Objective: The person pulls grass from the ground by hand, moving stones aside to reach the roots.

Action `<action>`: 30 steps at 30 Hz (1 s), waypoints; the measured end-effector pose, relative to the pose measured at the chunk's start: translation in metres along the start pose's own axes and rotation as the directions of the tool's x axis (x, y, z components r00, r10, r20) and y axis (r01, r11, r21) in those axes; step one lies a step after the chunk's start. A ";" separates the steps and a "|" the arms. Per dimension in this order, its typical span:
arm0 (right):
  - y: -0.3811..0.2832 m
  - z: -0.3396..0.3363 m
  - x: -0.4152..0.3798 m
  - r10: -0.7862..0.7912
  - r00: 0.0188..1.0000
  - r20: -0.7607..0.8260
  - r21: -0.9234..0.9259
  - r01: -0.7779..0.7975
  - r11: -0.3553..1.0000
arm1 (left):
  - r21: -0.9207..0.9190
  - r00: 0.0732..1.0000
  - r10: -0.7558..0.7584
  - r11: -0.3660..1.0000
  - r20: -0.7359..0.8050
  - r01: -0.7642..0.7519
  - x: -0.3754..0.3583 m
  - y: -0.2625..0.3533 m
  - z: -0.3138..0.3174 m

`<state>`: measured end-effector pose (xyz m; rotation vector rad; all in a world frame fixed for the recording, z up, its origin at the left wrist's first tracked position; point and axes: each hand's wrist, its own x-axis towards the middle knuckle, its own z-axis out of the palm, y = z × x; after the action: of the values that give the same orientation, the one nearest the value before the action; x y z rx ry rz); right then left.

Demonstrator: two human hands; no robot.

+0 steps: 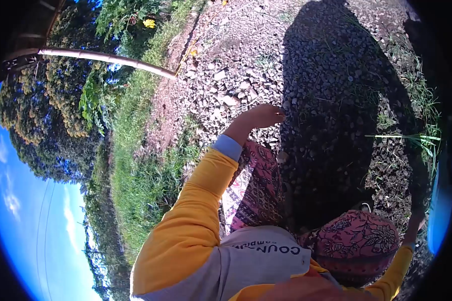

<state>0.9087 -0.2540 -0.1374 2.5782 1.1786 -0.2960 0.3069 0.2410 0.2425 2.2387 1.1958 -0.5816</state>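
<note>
My left hand (264, 116), at the end of a yellow sleeve with a pale cuff, hangs bent at the wrist above the gravel, just beyond my left knee. Its fingers are curled together, and nothing shows in them. Patterned pink trousers (359, 238) cover my bent knees. Down at the right edge, my right hand (416, 223) reaches low beside my right knee, near the ground. It is dim and blurred there, so its fingers and anything in them cannot be made out.
Gravel (231, 75) covers the ground, with my shadow (331, 100) across it. A grass tuft (422, 138) with a pale stem lies at the right. A bamboo pole (108, 57) stands at the left, near a grassy verge (135, 185) and trees. The view is turned sideways.
</note>
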 end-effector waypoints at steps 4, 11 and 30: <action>-0.019 -0.045 -0.005 0.060 0.993 0.105 0.056 -0.066 0.996 | 0.019 1.000 0.012 1.000 -0.020 -0.011 -0.004 0.000 0.000; -0.033 -0.095 -0.018 0.106 0.939 0.328 -0.059 -0.092 0.994 | 0.009 0.999 0.033 0.999 -0.041 -0.032 -0.007 -0.005 0.000; -0.006 -0.092 -0.083 0.182 0.963 0.200 0.116 -0.208 0.971 | -0.040 0.998 0.045 0.998 -0.034 -0.046 -0.001 -0.010 0.005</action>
<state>0.8571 -0.2771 -0.0276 2.6861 0.8577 -0.5796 0.2975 0.2416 0.2374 2.2436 1.1594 -0.4993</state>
